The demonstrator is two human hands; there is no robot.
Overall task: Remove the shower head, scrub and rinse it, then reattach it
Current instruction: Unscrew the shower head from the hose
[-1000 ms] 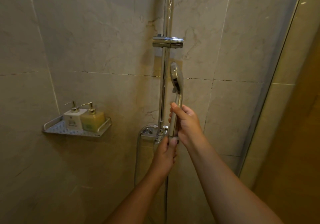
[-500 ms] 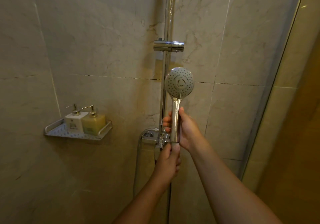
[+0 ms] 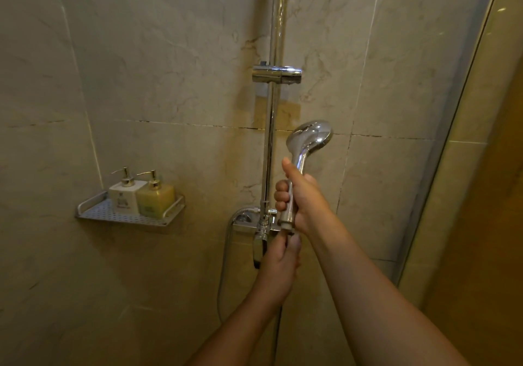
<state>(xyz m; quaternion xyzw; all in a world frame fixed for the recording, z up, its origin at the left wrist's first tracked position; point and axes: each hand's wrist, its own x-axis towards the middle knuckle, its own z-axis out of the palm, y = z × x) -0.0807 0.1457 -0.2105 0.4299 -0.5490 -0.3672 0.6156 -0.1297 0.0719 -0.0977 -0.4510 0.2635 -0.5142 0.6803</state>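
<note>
Head view: the shower head (image 3: pixel 310 136) is off its wall bracket (image 3: pixel 276 74) and held upright just in front of the riser rail (image 3: pixel 272 139), chrome back toward the camera and spray face turned away.

The right hand (image 3: pixel 304 204) wraps the handle, fingers curled round it and thumb laid up the stem — presumably to brace it against twist. The left hand (image 3: pixel 278 263) sits directly below, fingertips pinching the hose coupling (image 3: pixel 289 233) at the handle's lower end. The fingers mostly hide the coupling, so thread engagement cannot be read.

Judgement: this is the unscrewing step, head from hose. A pale grey stub showing at the handle's base suggests the joint is partly backed off.

Materials:
- Head: polished chrome, a rounded disc tapering to a slim stem; the lower handle is matte grey.
- Hose (image 3: pixel 221 275): silvery and flexible, looping down from the mixer valve (image 3: pixel 246 222).
- Wall: large marble-look tiles with dark grout lines.
- Shelf (image 3: pixel 85 210): perforated metal, carrying two square pump bottles — white (image 3: pixel 124 196) and yellow (image 3: pixel 155 199) — that touch.
</note>
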